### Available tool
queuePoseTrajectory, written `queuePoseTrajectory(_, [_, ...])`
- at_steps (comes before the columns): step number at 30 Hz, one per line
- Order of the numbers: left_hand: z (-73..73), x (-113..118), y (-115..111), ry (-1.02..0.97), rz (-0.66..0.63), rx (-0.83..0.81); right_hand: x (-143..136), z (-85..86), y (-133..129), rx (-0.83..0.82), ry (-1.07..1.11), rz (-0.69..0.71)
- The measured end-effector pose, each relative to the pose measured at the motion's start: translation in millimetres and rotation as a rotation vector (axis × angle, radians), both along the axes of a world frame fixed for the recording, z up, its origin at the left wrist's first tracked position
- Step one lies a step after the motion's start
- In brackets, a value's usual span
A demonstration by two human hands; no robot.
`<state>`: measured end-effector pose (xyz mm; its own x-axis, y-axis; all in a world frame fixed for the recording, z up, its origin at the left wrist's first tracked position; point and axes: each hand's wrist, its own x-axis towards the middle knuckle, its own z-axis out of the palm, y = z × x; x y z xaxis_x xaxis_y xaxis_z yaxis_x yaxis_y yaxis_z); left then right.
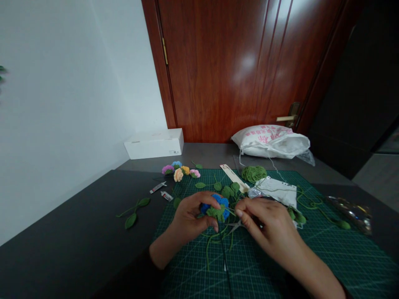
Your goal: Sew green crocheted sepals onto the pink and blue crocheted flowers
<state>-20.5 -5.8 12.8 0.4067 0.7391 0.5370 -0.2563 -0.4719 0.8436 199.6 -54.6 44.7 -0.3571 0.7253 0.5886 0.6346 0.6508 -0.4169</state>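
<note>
Between the thumb and fingers of my left hand (193, 211) is a blue crocheted flower (222, 201), its green base (216, 212) turned toward me. A thin dark stem (225, 257) runs down from it toward the front. My right hand (268, 222) is closed in a pinch on a strand of green yarn (230, 211) that reaches to the flower's base; whether a needle is in the pinch cannot be seen. Below the fingertips lie scissors (235, 225), partly covered by my right hand. Loose green yarn tails (208, 249) hang or lie under the flower.
On the green cutting mat (336, 257) are a green yarn ball (254, 173), a paper strip (233, 176) and crocheted leaves (229, 190). Several small flowers (178, 174), two tubes (158, 187) and a leaf sprig (132, 218) lie left. Behind stand a white box (154, 143) and white bag (268, 141).
</note>
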Motion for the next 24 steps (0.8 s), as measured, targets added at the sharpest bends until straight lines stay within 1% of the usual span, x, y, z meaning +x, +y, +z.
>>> queuePoseTrajectory(3, [-1.4,-1,0,-0.029,-0.007,-0.032,-3,-6.0,5,-0.038,0.095,0.017])
queuePoseTrajectory(7, [-2.5,-1,-1,-0.061,-0.024,-0.061,-5,-14.7,12,-0.156,0.240,0.055])
queuePoseTrajectory(11, [-2.1,-1,-2,-0.093,-0.071,-0.070,-4,-17.9,14,-0.246,0.289,0.081])
queuePoseTrajectory(13, [-0.9,-1,-3,-0.104,-0.112,-0.065,-3,-16.4,14,-0.247,0.277,0.083])
queuePoseTrajectory(15, [0.5,-2,-4,-0.089,-0.134,-0.054,-2,-13.7,12,-0.210,0.250,0.071])
queuePoseTrajectory(18, [1.7,-3,-5,-0.045,-0.080,-0.033,-2,-10.9,9,-0.147,0.228,0.057])
queuePoseTrajectory(21, [0.9,-3,-4,-0.032,-0.005,-0.024,-3,-11.9,8,-0.154,0.248,0.067])
queuePoseTrajectory(22, [0.5,-3,-4,-0.042,-0.004,-0.032,-4,-13.0,8,-0.171,0.257,0.072])
queuePoseTrajectory(24, [-0.1,-1,-5,-0.089,-0.053,-0.063,-4,-15.6,9,-0.214,0.279,0.080])
